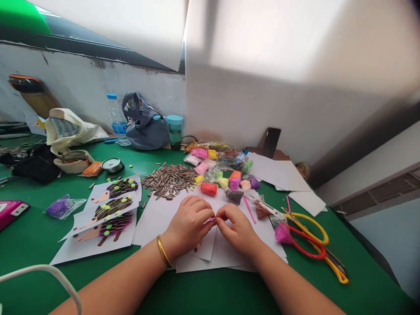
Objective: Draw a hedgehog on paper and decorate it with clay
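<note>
My left hand (187, 225), with a gold bangle at the wrist, meets my right hand (236, 231) above white paper sheets (152, 221). Both hands are closed, thumb and fingertips pinching a small dark piece (214, 219) with a hint of purple. Its kind is too small to make out. Below the left hand lies a white card (207, 250), mostly covered, with a bit of brown on it. Just beyond the hands is a heap of striped sunflower seeds (172, 178). Hedgehog cards (113, 229) decorated with seeds and green dots overlap at the left.
Bagged coloured clay (208, 188) spreads behind the hands. At right lie red-handled scissors (308, 253), yellow-handled scissors (323, 225) and a pink clay lump (283, 233). A pink stick (249, 210) rests on the paper. A bottle (117, 120), bag (147, 131) and phone (271, 142) stand along the back.
</note>
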`<state>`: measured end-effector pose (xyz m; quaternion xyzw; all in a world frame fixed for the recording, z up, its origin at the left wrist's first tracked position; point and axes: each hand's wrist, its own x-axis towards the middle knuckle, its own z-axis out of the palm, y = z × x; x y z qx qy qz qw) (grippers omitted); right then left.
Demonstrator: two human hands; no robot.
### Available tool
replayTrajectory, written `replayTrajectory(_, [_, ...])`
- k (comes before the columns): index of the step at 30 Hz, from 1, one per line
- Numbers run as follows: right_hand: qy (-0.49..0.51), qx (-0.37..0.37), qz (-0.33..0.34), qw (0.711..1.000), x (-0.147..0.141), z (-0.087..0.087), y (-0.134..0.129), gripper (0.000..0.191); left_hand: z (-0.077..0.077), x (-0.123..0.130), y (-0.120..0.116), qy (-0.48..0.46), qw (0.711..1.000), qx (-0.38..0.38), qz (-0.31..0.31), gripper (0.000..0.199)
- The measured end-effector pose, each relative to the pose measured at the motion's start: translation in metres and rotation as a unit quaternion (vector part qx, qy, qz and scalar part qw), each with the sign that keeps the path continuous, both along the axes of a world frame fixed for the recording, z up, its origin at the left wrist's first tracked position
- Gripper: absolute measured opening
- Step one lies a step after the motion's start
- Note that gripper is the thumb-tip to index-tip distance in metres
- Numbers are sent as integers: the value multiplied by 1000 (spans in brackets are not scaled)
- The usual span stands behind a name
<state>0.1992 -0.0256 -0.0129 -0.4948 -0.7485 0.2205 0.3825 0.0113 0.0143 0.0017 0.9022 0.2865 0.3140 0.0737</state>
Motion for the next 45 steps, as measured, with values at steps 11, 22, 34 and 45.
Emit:
replayTrajectory(11, [12,0,25,1000,4,4,-1,20,-1,0,0,-8,1000,-5,0,11])
replayTrajectory(22, [14,-7,-5,1000,1,4,-1,10,-1,-1,0,-17,1000,-4,-2,8])
replayTrajectory(34, [25,-18,11,999,3,6,-1,15,0,0,0,-16,1000,-2,-3,9])
replayTrajectory(45, [40,-27,-4,999,0,4,0,11,-2,0,1,-18,1000,1,1,9])
